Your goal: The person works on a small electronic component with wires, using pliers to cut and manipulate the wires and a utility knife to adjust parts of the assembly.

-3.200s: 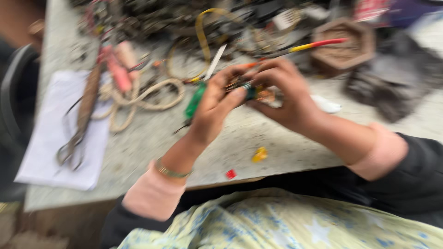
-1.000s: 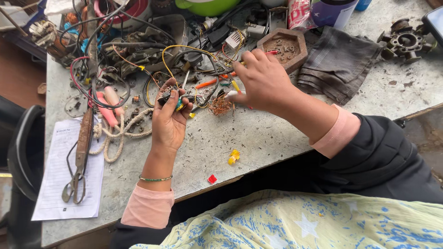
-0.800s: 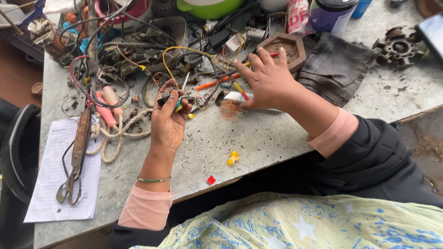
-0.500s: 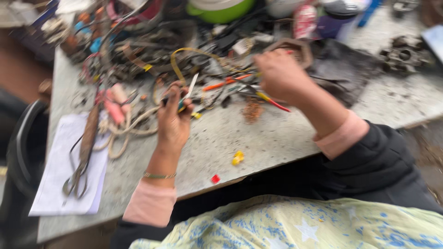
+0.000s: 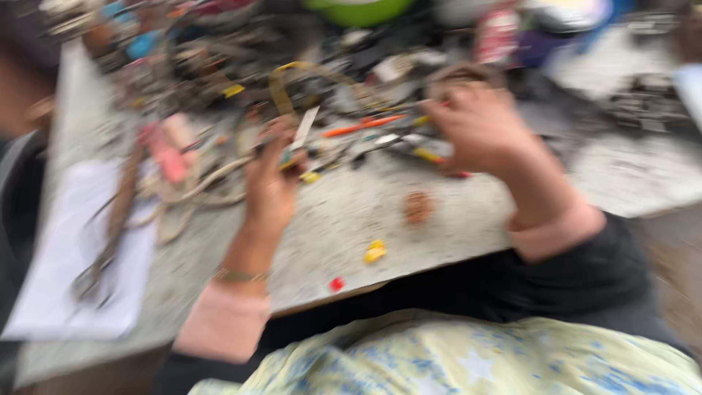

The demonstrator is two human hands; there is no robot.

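While my left hand (image 5: 269, 192) clamps a small dark part (image 5: 287, 157) with a pale strip, my right hand (image 5: 479, 128) closes over tangled wires (image 5: 409, 146). Between both grips lies an orange tool (image 5: 362, 126); blur hides the right fingers' hold.

1 head view, steeply down, near workbench (image 5: 351, 219)

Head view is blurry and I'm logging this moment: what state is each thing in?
Left hand: raised off the table, closed on a small tool.
Small tool: held tilted, tip up.
Right hand: among the wires, grip unclear.
Yellow piece: lying loose on the table.
Red piece: lying near the edge.
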